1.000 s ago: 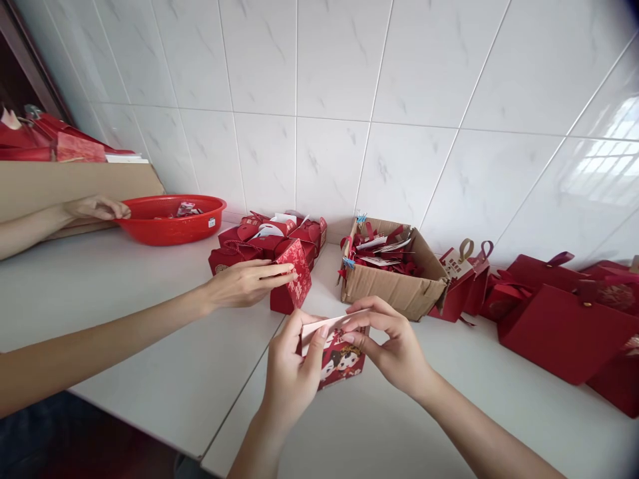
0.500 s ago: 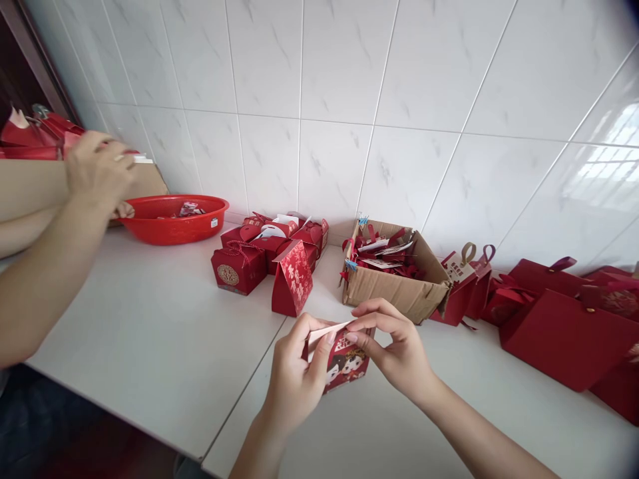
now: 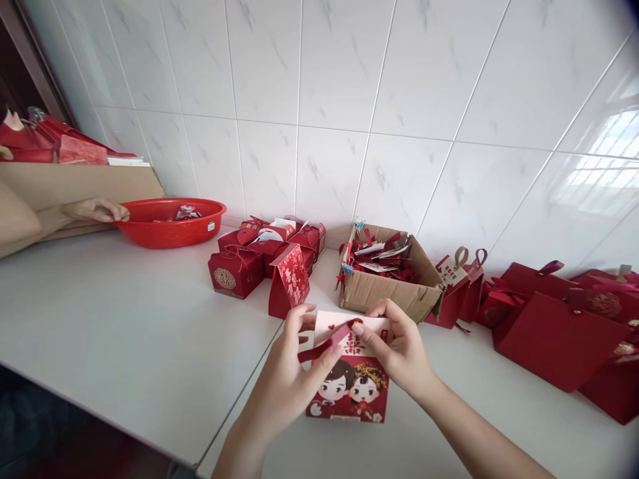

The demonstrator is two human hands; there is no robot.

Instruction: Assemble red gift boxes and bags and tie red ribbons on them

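Observation:
A small red gift box [image 3: 348, 394] with a cartoon couple on its front stands on the table before me. Its top flap [image 3: 375, 326] is white with red lettering. Across the flap slants a dark red ribbon [image 3: 319, 348]. My left hand [image 3: 299, 372] grips the box's left side, its thumb over the ribbon and its fingers partly hidden behind. At the upper right, my right hand [image 3: 399, 342] pinches the flap, with the thumb pressing the ribbon's upper end against it.
Behind are red boxes [image 3: 237, 273] and a cardboard box [image 3: 389, 289] of ribbons and tags. Red gift bags [image 3: 559, 339] line the right. At left, a co-worker's hand [image 3: 97, 209] touches a red basin [image 3: 172, 233] near a large carton [image 3: 84, 186].
The gift box now faces me more, its white flap and ribbon in view. My hands have shifted around its top. The co-worker's raised arm has withdrawn to the left.

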